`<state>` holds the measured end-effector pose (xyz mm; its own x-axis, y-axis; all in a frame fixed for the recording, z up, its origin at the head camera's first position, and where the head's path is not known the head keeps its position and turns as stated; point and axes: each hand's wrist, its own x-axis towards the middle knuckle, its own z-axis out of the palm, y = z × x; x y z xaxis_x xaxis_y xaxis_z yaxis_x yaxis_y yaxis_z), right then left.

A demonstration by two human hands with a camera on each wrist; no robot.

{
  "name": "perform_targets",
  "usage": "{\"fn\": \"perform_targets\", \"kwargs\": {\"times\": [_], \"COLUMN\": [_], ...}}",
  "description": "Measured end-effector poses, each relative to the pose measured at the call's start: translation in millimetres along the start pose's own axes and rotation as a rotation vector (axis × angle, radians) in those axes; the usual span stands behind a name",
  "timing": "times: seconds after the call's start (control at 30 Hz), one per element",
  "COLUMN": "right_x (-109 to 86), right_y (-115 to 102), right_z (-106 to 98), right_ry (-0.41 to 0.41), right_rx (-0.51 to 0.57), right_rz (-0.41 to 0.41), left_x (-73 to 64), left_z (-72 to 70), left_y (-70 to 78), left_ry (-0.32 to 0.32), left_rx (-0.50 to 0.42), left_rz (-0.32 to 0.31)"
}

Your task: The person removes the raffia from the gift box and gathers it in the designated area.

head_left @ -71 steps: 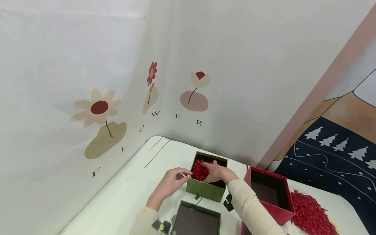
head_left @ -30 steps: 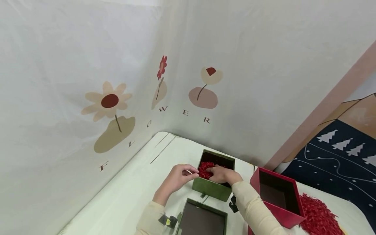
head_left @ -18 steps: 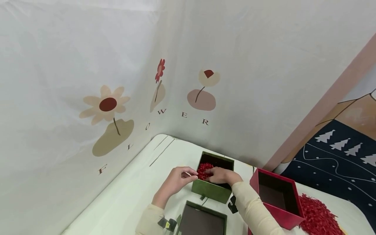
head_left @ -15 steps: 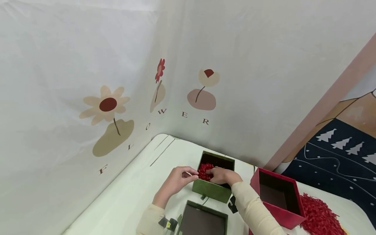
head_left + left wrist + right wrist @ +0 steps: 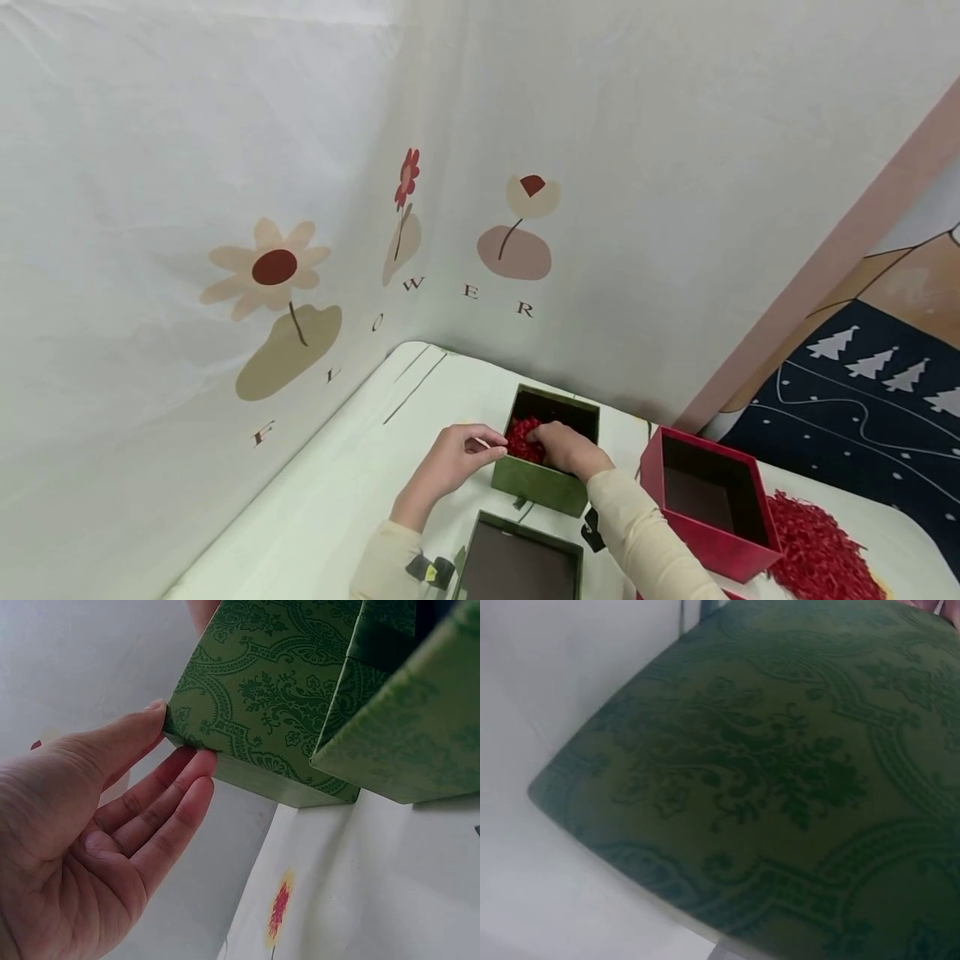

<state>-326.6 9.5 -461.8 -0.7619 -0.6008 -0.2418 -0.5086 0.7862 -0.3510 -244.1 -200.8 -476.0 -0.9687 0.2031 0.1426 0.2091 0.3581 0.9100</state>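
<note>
An uncovered green box with a dark inside [image 5: 543, 487] stands on the table, partly filled with red shredded paper [image 5: 522, 429]. My left hand [image 5: 453, 458] pinches its near left corner. The left wrist view shows the thumb at the rim and fingertips against the green patterned wall [image 5: 277, 697]. My right hand [image 5: 568, 448] reaches over the front wall into the box, down in the red shreds. Its fingertips are hidden, and I cannot tell whether they grip any paper. In the right wrist view the box's green patterned wall [image 5: 742, 765] fills most of the picture.
A green lid [image 5: 519, 558] lies inside up, nearer me. Right of the green box stands an uncovered red box [image 5: 712, 542]. A heap of red shredded paper [image 5: 813, 546] lies beyond it on the white table [image 5: 427, 408]. A flower-printed wall [image 5: 637, 250] rises close behind.
The right hand has moved about within the green box, among the red shreds, and now sits steeper with its fingertips lower. The left hand stays at the same corner. The head view has shifted slightly.
</note>
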Motion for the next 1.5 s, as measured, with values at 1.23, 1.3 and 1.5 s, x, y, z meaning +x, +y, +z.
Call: {"fn": "perform_targets", "kwargs": {"times": [1.23,1.3,1.5], "right_x": [32.5,39.5,54.7], "right_y": [-59.2,-69.9,-96.5], "right_z": [-111.7,-106.2,-86.1], "right_ry": [0.502,0.516,0.415], "right_rx": [0.238,0.241,0.213], "right_rz": [-0.161,-0.18,-0.253], "left_x": [1.7,1.4,-0.4], "left_z": [-5.8,-3.6,-1.0], "left_y": [-3.4,-3.1,-2.5], "left_ry": [0.003,0.0,-0.002], "left_rx": [0.036,0.04,0.016], "left_rz": [-0.007,0.012,0.012]}}
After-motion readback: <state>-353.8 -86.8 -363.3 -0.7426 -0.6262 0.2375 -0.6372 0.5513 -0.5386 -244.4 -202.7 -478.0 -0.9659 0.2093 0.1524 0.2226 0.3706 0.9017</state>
